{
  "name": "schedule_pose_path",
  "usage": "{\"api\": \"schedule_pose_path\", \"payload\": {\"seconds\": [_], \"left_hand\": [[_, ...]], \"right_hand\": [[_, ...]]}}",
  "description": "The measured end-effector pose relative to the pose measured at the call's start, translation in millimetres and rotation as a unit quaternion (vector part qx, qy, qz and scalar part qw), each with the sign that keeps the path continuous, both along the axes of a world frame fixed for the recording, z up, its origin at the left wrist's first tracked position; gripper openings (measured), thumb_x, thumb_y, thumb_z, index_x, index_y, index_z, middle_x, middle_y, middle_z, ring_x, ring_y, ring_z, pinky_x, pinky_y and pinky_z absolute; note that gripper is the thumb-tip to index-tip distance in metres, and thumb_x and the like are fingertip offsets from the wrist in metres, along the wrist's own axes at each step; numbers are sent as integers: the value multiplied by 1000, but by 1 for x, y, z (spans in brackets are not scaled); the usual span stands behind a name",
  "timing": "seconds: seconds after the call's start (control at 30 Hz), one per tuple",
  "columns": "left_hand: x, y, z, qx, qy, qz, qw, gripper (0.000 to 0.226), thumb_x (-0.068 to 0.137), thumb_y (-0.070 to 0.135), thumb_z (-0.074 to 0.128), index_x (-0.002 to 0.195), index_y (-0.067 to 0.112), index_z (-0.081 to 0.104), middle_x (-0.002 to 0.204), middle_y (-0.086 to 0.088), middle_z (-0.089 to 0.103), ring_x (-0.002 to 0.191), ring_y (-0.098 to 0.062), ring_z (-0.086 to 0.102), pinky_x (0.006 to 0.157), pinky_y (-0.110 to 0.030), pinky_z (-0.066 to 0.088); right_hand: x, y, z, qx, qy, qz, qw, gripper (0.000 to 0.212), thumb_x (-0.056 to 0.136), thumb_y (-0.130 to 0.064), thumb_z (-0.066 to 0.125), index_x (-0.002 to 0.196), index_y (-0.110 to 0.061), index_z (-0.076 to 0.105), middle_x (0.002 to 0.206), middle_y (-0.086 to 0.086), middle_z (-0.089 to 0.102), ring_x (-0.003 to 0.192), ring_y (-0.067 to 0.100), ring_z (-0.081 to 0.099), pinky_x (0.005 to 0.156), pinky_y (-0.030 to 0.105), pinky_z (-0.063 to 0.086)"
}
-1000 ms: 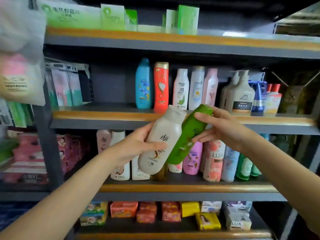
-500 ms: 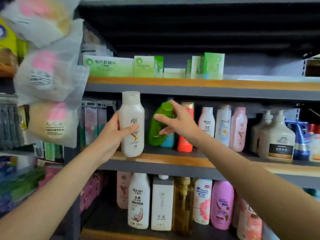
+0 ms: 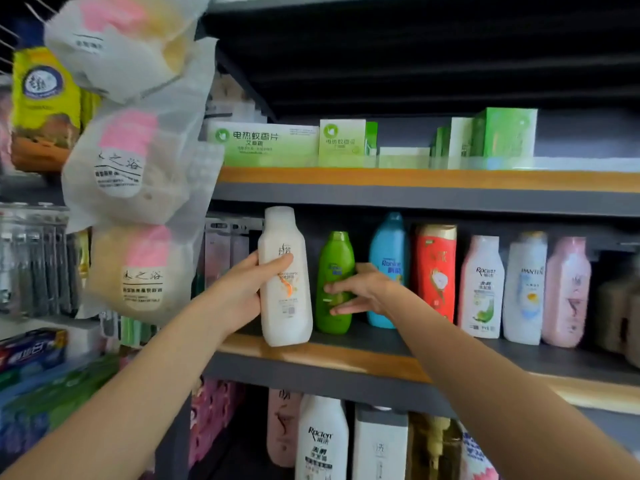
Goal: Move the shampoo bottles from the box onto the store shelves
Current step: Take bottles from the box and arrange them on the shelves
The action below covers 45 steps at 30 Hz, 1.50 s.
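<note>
My left hand [image 3: 239, 292] grips a white shampoo bottle [image 3: 284, 282] upright, its base level with the wooden front edge of the middle shelf [image 3: 349, 355]. A green shampoo bottle [image 3: 334, 268] stands upright on that shelf just right of the white one and left of a blue bottle [image 3: 388, 251]. My right hand [image 3: 363, 292] holds the green bottle around its lower half, fingers across its front. No box is in view.
Right of the blue bottle stand a red bottle [image 3: 436, 271], two white ones [image 3: 481, 289] and a pink one [image 3: 566, 292]. Green boxes [image 3: 270, 143] line the shelf above. More bottles [image 3: 322, 441] fill the shelf below. Bagged sponges [image 3: 138, 161] hang at the left.
Both hands rose from the lower shelf to the middle one. The green bottle went from tilted in the air to upright on the shelf. The white bottle came right, beside it.
</note>
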State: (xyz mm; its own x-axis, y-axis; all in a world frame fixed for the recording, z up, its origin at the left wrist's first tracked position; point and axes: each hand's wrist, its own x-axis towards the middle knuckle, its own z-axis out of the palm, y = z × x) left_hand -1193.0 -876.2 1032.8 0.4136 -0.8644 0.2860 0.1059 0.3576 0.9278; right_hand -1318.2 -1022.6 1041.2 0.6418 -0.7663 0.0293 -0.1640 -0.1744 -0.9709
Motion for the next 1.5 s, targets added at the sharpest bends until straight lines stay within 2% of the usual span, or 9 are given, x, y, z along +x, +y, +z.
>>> {"api": "schedule_pose_path", "payload": {"seconds": [0.3, 0.43, 0.53, 0.67, 0.83, 0.93, 1.03, 1.27, 1.5], "left_hand": [[11, -21, 14, 41, -5, -1, 999, 30, 89, 16, 57, 119, 9, 56, 101, -12, 66, 91, -24, 64, 74, -39, 50], [15, -35, 17, 27, 7, 64, 998, 39, 89, 7, 58, 127, 4, 51, 91, -10, 63, 79, -23, 61, 62, -36, 50], [12, -37, 8, 11, -44, 88, 995, 38, 88, 4, 59, 125, 9, 51, 91, -7, 63, 84, -22, 62, 60, -32, 51], [-6, -22, -6, -24, -144, -7, 989, 44, 79, 15, 64, 121, 24, 53, 109, -3, 68, 101, -20, 65, 85, -36, 53], [-54, -28, 4, -66, -227, -73, 969, 50, 70, 20, 66, 118, 28, 53, 111, -1, 67, 102, -14, 65, 82, -29, 56], [-84, -44, 8, -94, -219, -71, 969, 43, 72, 16, 67, 113, 27, 55, 110, -2, 67, 102, -16, 65, 83, -31, 55], [-116, -63, 5, -110, -186, -71, 974, 42, 72, 17, 69, 110, 29, 56, 109, -1, 68, 104, -15, 64, 87, -31, 51], [-173, -92, 3, -82, -194, -106, 972, 48, 83, 13, 67, 127, 26, 50, 115, 1, 66, 105, -13, 63, 89, -28, 48], [-217, -118, -3, 29, -303, -90, 948, 44, 90, 9, 57, 132, 16, 47, 126, -1, 56, 115, -14, 53, 105, -34, 40]], "right_hand": [[27, -11, -12, 4, 14, -7, 1000, 50, 82, 2, 67, 125, -1, 43, 123, 24, 56, 57, 26, 65, 48, 27, 57], [22, -10, -14, -4, 11, -22, 1000, 49, 82, -1, 69, 123, -2, 42, 122, 22, 55, 83, 38, 69, 53, 30, 58], [8, -1, -10, -86, 0, -83, 993, 47, 84, -10, 67, 124, -3, 42, 101, 15, 59, 67, 33, 67, 63, 37, 58], [-16, 27, -12, -274, 5, -20, 961, 52, 80, -25, 72, 121, -11, 44, 101, 1, 58, 59, 15, 62, 51, 27, 55], [-53, 40, -10, -351, -23, -6, 936, 57, 71, -31, 79, 119, -18, 50, 100, -2, 64, 83, 13, 61, 61, 24, 50], [-81, 38, -8, -345, -50, -58, 935, 60, 69, -30, 81, 117, -16, 47, 98, 0, 63, 79, 13, 62, 55, 24, 51], [-106, 37, -15, -380, -41, -157, 910, 64, 70, -34, 77, 117, -14, 39, 101, 3, 64, 91, 25, 63, 73, 45, 54], [-157, 26, -25, -398, -17, -258, 880, 58, 69, -40, 74, 99, -19, 30, 89, -2, 61, 87, 20, 63, 70, 35, 52], [-252, -25, -19, -303, 85, -413, 855, 63, 73, -43, 72, 110, -7, 36, 88, 4, 56, 91, 31, 62, 75, 39, 51]]}}
